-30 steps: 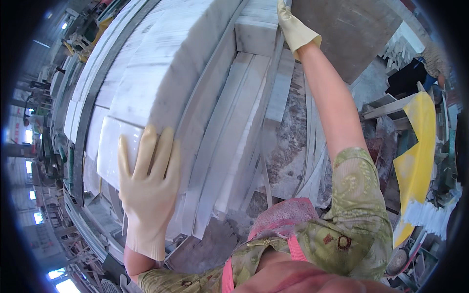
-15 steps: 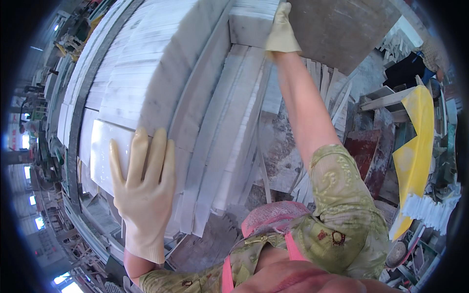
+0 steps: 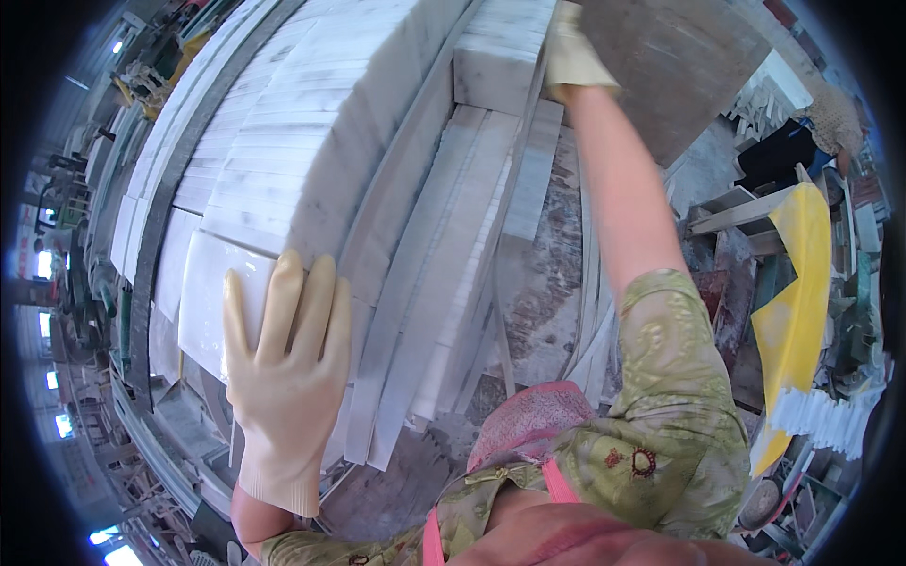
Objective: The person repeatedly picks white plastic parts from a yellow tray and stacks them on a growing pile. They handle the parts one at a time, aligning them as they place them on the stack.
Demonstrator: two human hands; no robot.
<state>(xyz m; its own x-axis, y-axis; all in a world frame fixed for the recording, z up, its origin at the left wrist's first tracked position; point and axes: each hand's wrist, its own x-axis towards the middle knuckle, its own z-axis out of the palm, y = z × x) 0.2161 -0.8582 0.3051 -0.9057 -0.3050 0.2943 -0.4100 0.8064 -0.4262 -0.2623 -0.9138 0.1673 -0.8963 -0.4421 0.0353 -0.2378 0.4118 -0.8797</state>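
My left hand [image 3: 293, 377], in a cream rubber glove, lies with its fingers stretched and apart. Its fingertips rest at the near end of a row of upright white marble slabs [image 3: 321, 123], over a glossy white slab face [image 3: 209, 292]. Far off at the top edge, my gloved right hand [image 3: 578, 57] is against the right side of a shorter stack of marble pieces [image 3: 495, 75]. Its fingers are mostly hidden or cut off by the picture's edge. Between the hands run long, narrow marble strips [image 3: 453, 217], side by side.
A brown board [image 3: 670, 66] stands at the far right. Stone offcuts and a yellow sheet [image 3: 802, 302] lie on the right, near white corrugated pieces [image 3: 826, 415]. Another person [image 3: 821, 132] bends at the far right. A dark metal rail [image 3: 175, 170] borders the slabs on the left.
The view has shifted slightly, so the slabs sit further right. My right arm has swung a little right, its hand still beside the short stack. My left hand stays on the slabs.
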